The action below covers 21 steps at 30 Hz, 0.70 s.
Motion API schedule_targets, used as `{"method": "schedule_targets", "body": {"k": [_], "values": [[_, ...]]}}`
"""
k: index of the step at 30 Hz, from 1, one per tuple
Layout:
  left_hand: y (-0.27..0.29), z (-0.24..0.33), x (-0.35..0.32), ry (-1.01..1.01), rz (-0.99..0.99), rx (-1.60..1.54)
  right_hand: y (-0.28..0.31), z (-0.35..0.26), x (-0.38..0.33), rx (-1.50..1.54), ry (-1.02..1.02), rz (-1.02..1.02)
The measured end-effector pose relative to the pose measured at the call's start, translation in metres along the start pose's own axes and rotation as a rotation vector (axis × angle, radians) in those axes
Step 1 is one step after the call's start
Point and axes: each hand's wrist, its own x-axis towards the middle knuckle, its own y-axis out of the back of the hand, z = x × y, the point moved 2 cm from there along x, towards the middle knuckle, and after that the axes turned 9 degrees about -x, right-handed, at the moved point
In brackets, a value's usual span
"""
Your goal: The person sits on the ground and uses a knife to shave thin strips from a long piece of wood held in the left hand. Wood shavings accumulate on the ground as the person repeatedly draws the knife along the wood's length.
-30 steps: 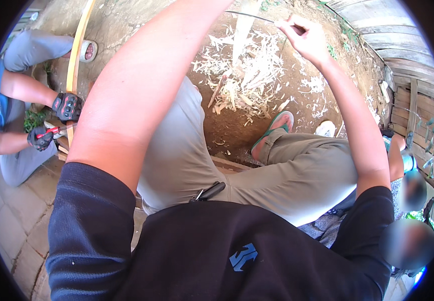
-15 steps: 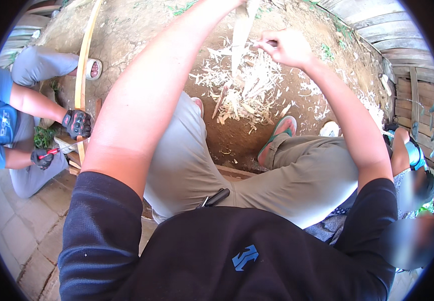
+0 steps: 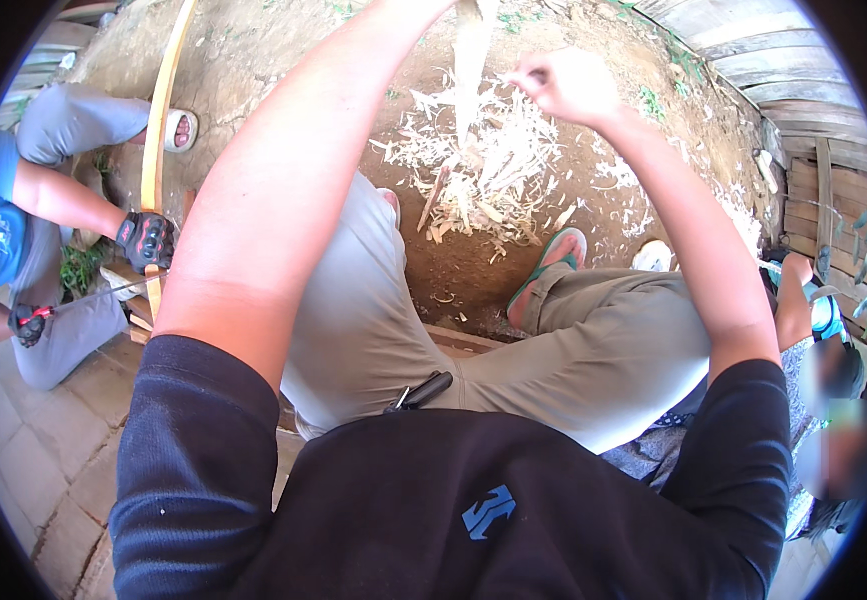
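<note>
The right hand [image 3: 565,85] is closed, just beside the pale wood stick [image 3: 473,55]. The left hand is out of view. A slip could hurt the foot [image 3: 553,262] below the stick.

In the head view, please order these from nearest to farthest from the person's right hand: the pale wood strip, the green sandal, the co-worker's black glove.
From the right hand:
1. Pale wood strip, just to its left, upright over the shavings.
2. Green sandal, below it on the dirt.
3. Co-worker's black glove, far left, on a long yellow slat.
</note>
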Motion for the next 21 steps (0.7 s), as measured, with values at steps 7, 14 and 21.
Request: {"method": "schedule_targets", "body": {"k": [7, 14, 21], "values": [[0.009, -0.011, -0.004, -0.26, -0.044, 0.251, 0.021, 0.022, -0.009, 0.155, 0.079, 0.162], [-0.001, -0.006, 0.001, -0.018, 0.011, -0.115, 0.0, 0.021, -0.009, 0.092, 0.071, 0.22], [0.007, 0.007, 0.001, 0.014, -0.04, -0.117, 0.024, 0.013, -0.014, 0.08, 0.206, 0.312]]}}
